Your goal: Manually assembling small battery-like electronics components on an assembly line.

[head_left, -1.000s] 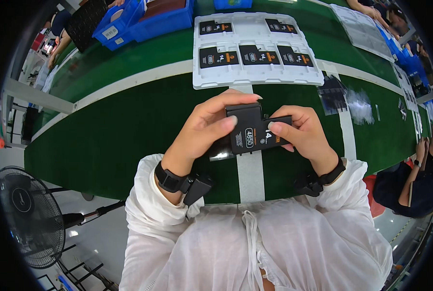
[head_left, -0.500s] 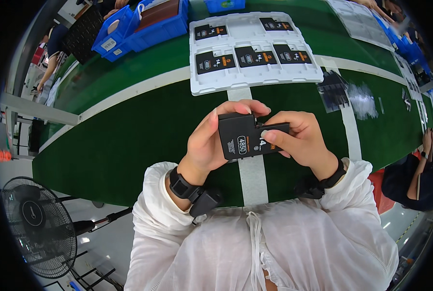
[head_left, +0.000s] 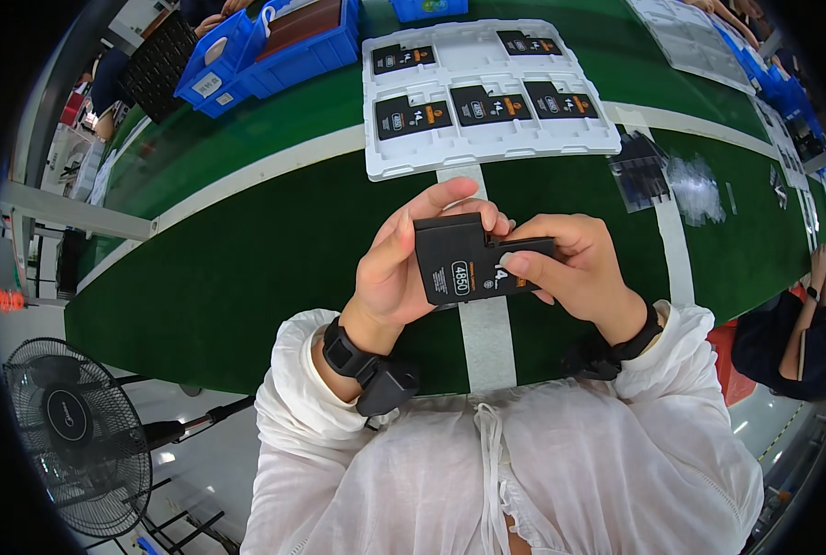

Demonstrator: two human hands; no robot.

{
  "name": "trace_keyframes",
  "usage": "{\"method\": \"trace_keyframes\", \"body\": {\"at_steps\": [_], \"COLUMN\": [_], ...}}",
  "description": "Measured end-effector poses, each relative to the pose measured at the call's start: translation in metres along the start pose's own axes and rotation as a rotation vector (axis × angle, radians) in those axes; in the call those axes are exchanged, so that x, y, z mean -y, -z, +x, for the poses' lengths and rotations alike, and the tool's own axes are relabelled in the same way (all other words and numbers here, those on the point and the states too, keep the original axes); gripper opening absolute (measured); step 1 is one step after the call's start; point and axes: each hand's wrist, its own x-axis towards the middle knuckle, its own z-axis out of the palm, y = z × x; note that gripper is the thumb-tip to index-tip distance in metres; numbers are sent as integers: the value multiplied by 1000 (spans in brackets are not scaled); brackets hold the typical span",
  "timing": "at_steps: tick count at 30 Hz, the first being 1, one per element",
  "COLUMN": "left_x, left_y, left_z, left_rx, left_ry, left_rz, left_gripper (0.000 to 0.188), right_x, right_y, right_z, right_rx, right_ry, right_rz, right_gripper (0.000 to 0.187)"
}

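A black L-shaped phone battery with white and orange print is held over the table, print side up. My left hand supports its left end, the thumb along the left side and the fingers curled behind the upper edge, the index finger raised off it. With thumb on top and fingers beneath, my right hand pinches the narrower right arm of the battery. Beyond my hands stands a white moulded tray with several similar batteries in its pockets; one back-row pocket between two of them holds none.
Dark film sheets and a pile of clear plastic strips lie right of the tray. Blue bins stand at the back left. A floor fan is at the lower left. Another person's arm shows at the right edge.
My left index finger has lifted away from the battery's upper edge, and the other fingers have shifted along it. My right hand keeps its pinch. The view has moved slightly.
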Motion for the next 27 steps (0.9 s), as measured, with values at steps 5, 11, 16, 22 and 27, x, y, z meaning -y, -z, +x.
{"method": "trace_keyframes", "body": {"at_steps": [5, 11, 16, 22, 27], "left_x": [1, -12, -32, -28, -15], "left_y": [0, -28, -39, -50, -58], "left_z": [0, 9, 4, 3, 6], "left_rx": [-13, -120, -254, -311, -298], "left_ry": [-11, -50, -13, -174, -257], "left_rz": [25, 308, 1074, 1175, 1087], "left_gripper": [61, 63, 68, 51, 51], "right_x": [-1, -4, -1, -4, -38], "right_y": [1, 9, 14, 30, 8], "right_z": [1, 3, 4, 10, 14], "right_rx": [2, -30, -19, 288, 649], "right_ry": [-39, 27, -19, -138, -120], "right_rz": [-8, -128, -136, 271, 1101], "right_gripper": [12, 11, 11, 58, 92]}}
